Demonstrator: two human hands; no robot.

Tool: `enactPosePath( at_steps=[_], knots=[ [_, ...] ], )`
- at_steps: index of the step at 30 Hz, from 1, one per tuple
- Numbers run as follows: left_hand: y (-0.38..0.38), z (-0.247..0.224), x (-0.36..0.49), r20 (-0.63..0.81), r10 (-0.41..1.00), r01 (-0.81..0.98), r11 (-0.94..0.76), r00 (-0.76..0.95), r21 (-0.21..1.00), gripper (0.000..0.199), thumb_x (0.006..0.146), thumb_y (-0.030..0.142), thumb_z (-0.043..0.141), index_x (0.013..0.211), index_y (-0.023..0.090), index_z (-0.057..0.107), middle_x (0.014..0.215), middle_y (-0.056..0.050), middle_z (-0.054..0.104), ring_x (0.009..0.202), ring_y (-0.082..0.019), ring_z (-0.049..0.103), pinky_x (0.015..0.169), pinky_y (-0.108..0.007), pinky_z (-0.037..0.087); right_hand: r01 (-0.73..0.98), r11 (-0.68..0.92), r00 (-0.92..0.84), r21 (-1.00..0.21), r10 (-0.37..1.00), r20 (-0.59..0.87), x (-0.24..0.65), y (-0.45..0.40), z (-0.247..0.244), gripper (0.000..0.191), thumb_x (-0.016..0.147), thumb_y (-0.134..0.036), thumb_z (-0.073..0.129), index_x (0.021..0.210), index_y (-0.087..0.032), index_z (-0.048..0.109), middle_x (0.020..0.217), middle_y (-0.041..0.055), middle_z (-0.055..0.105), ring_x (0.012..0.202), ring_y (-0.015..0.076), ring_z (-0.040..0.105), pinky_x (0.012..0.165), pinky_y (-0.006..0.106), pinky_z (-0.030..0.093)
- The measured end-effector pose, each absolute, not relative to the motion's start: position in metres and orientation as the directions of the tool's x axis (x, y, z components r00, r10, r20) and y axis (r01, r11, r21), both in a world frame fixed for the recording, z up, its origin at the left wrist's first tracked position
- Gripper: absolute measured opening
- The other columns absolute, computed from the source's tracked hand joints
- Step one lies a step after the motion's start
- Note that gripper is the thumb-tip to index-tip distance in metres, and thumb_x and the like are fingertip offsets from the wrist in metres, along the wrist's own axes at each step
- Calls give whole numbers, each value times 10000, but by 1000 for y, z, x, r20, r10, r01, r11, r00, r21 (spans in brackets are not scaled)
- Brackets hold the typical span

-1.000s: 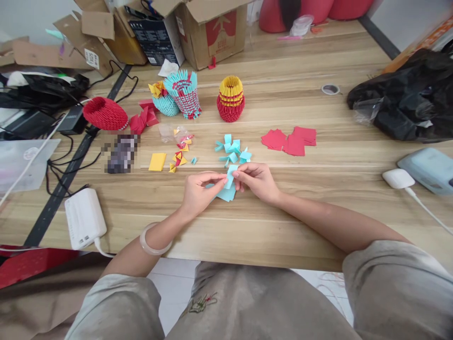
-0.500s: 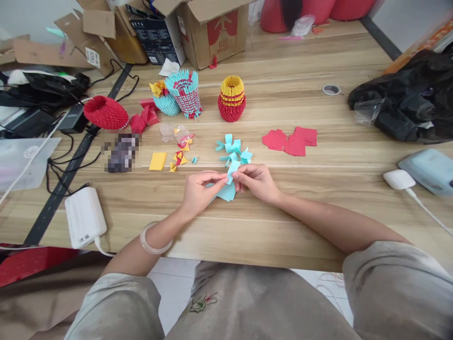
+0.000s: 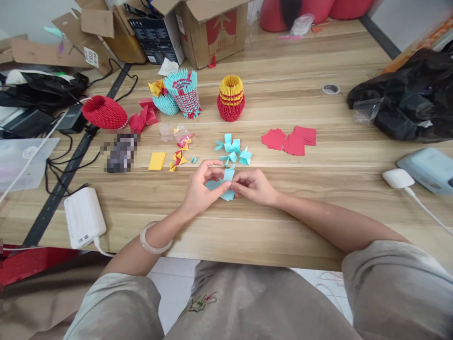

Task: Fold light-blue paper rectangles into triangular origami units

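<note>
Between my two hands is a small light-blue paper strip [image 3: 229, 174], partly folded, its upper end standing up. My left hand [image 3: 202, 189] pinches its lower edge with the thumb, the index finger arched above. From the other side my right hand [image 3: 256, 186] grips the same strip, thumb and fingertips together. Beneath the hands lies a stack of light-blue paper slips [image 3: 227, 195], partly covered by the left fingers. Just beyond, several folded light-blue paper pieces [image 3: 232, 145] lie in a loose heap.
Red paper slips [image 3: 295, 143] lie right of the heap; a yellow paper stack [image 3: 157, 161] and small folded pieces [image 3: 179, 157] lie left. Farther back stand a red-yellow paper vase [image 3: 230, 98] and a blue-red one [image 3: 184, 94]. A white power bank [image 3: 85, 218] sits near the left front edge.
The paper strip, slanted before, now stands more upright with its top bent. My left index finger has lifted and arched; my right hand has shifted slightly down.
</note>
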State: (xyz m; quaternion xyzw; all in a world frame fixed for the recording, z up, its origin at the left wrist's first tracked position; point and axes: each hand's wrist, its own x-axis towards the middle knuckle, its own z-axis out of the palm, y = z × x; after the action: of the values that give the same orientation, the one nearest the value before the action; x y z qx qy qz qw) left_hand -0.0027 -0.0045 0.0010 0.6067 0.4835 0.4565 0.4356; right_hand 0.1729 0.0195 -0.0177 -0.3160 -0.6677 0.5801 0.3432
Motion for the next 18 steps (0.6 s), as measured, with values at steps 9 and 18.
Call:
enactPosePath(
  at_steps=[9,18],
  knots=[
    [-4,5,-4,253,966,271,-258,55,927,272,742,228,700,980,173,582,749,-12,689,699,-124,664,658,-221,529,45,380,-354,-924,871,341,172,21,-27,172,873,-315,555,794,-166,594,746,33,623,599,94,519,523,217,421],
    [-7,4,-6,422,907,498,-375,20,782,133,733,166,664,865,165,645,794,-27,710,700,-127,679,694,-241,555,-102,525,-331,-845,783,526,172,21,-27,39,870,-195,580,842,-181,602,875,69,677,829,136,642,680,259,535]
  ],
)
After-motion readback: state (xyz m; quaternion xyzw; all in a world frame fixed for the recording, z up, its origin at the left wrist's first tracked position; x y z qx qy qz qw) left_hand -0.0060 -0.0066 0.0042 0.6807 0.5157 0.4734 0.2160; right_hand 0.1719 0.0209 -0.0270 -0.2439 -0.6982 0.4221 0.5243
